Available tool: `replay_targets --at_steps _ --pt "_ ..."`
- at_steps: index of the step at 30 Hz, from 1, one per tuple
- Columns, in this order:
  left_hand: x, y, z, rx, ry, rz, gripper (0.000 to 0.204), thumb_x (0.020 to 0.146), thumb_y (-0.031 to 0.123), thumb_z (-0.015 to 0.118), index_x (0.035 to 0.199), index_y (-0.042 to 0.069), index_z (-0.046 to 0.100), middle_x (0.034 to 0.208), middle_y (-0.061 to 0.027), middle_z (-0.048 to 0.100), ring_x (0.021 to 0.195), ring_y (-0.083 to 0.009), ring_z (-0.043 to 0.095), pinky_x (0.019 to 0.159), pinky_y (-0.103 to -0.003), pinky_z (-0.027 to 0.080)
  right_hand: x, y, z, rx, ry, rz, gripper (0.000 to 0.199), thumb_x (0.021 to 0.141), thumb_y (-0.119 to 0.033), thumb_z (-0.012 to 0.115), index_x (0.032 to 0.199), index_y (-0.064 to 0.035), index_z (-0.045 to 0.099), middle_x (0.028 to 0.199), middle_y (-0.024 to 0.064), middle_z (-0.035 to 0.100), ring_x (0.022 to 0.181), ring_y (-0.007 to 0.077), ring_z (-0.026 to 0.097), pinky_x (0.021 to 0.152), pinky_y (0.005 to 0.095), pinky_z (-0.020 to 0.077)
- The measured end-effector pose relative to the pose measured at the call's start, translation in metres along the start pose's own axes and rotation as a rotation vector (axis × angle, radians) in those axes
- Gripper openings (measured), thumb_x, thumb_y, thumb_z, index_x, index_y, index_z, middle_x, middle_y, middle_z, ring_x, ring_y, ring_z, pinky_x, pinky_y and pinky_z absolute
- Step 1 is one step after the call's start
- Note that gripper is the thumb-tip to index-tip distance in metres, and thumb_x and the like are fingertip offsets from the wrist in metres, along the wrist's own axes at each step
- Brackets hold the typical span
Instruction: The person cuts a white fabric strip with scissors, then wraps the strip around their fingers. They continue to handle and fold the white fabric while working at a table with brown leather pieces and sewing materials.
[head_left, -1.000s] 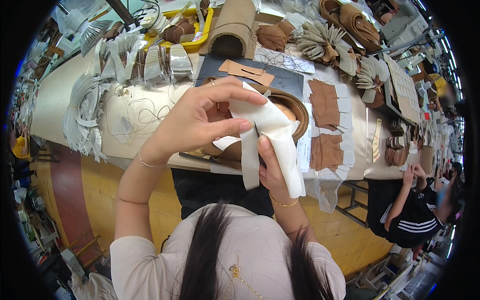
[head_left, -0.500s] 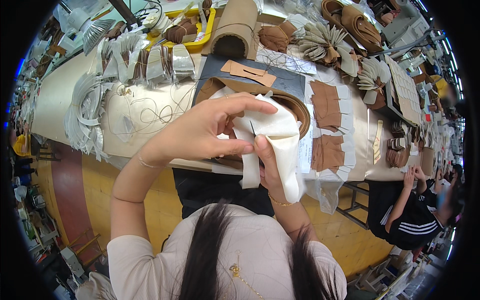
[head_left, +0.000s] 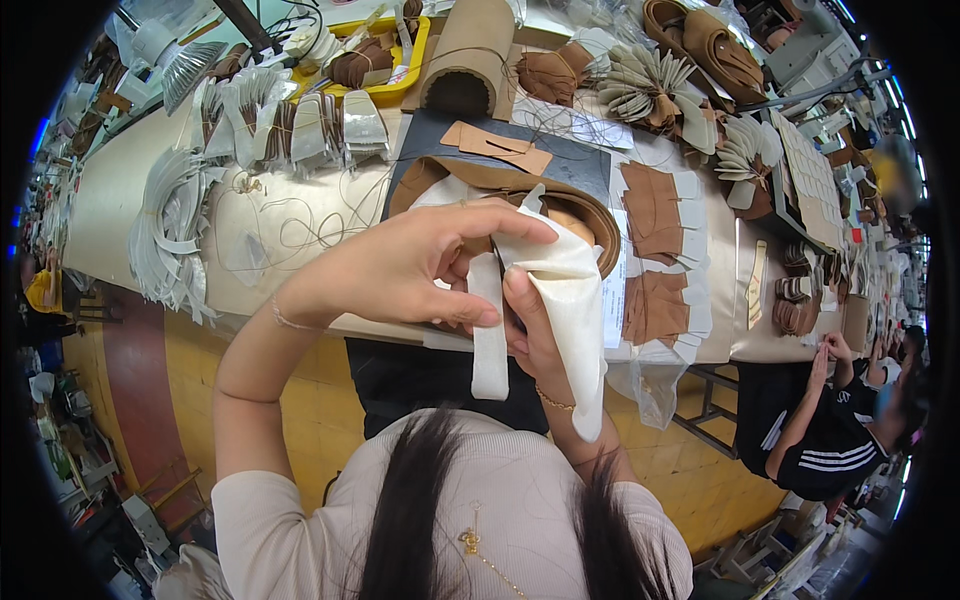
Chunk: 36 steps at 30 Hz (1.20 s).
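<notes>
A limp white sheet of thin material [head_left: 568,290] hangs in folds between my hands, its lower point drooping over my right wrist. A narrow white strip [head_left: 489,350] hangs beside it; whether the two still join is hidden. My left hand [head_left: 415,255] curls around the sheet's upper left part, index finger along its top and thumb against the strip. Under the sheet, my right hand [head_left: 535,335] is closed, thumb up along the gap between strip and sheet. A thin dark pointed tool shows there in part; its handle is hidden. Behind lies a coiled brown leather band [head_left: 600,225].
Brown leather pieces with white backing [head_left: 655,305] lie in rows to the right. Bundled white strips [head_left: 165,235] and loose cord [head_left: 320,225] lie left. At the back are a yellow tray [head_left: 420,60] and a brown roll [head_left: 470,60]. Another person [head_left: 810,430] sits at far right.
The white sheet has sunk lower and the strip has swung down and left, standing further apart from it. The dark tip between my hands shows less. The other person's hands have moved slightly.
</notes>
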<state>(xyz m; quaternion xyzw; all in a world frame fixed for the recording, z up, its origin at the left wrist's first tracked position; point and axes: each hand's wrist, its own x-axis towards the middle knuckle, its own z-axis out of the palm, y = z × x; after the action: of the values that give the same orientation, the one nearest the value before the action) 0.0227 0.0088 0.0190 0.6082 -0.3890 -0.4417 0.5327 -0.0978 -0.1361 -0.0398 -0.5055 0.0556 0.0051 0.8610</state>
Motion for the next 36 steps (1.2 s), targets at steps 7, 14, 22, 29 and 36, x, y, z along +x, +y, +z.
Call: replay_targets --at_steps 7,14,22,29,36 --pt "0.008 -0.002 -0.017 -0.104 -0.063 -0.119 0.076 0.075 -0.001 0.075 0.142 0.005 0.038 0.118 -0.0049 0.056 0.080 -0.0040 0.057 0.061 -0.019 0.048 0.006 0.002 -0.002 0.046 0.111 0.001 0.021 0.098 -0.025 0.054 0.095 -0.0047 0.053 0.051 -0.0041 0.040 0.038 0.0038 0.032 0.035 0.0214 0.0232" --pt "0.025 0.006 -0.028 0.136 -0.180 -0.196 0.092 0.070 0.002 0.079 0.147 0.009 0.030 0.118 -0.0021 0.058 0.061 0.0003 0.047 0.049 -0.017 0.041 0.008 -0.003 -0.020 0.108 0.106 -0.132 0.021 0.098 -0.018 0.051 0.112 -0.0030 0.054 0.076 0.0010 0.051 0.038 0.0042 0.031 0.033 0.0212 0.0210" --pt "0.058 -0.019 -0.077 0.235 -0.046 -0.204 0.089 0.071 0.007 0.079 0.147 0.016 0.032 0.114 -0.0064 0.060 0.075 -0.0053 0.058 0.060 -0.019 0.047 0.015 -0.001 -0.040 0.220 0.057 0.157 0.032 0.099 -0.022 0.049 0.124 -0.0021 0.048 0.098 0.0035 0.052 0.040 0.0019 0.031 0.033 0.0170 0.0233" --pt "0.068 -0.075 -0.095 0.641 0.213 -0.061 0.069 0.079 0.045 0.072 0.137 0.015 0.048 0.111 -0.0097 0.059 0.112 -0.0217 0.052 0.098 -0.039 0.040 -0.006 0.016 -0.047 0.201 -0.040 0.395 0.038 0.099 -0.021 0.050 0.132 -0.0029 0.043 0.094 0.0022 0.051 0.044 0.0001 0.032 0.035 0.0145 0.0241" --pt "0.081 -0.065 -0.080 0.000 0.754 0.366 0.020 0.085 0.004 0.067 0.104 0.001 0.063 0.092 -0.0021 0.065 0.075 -0.0061 0.060 0.069 -0.019 0.048 -0.020 -0.007 -0.056 -0.097 -0.083 0.156 0.042 0.096 -0.025 0.055 0.127 0.0014 0.048 0.089 0.0039 0.052 0.048 0.0005 0.037 0.043 0.0140 0.0311"
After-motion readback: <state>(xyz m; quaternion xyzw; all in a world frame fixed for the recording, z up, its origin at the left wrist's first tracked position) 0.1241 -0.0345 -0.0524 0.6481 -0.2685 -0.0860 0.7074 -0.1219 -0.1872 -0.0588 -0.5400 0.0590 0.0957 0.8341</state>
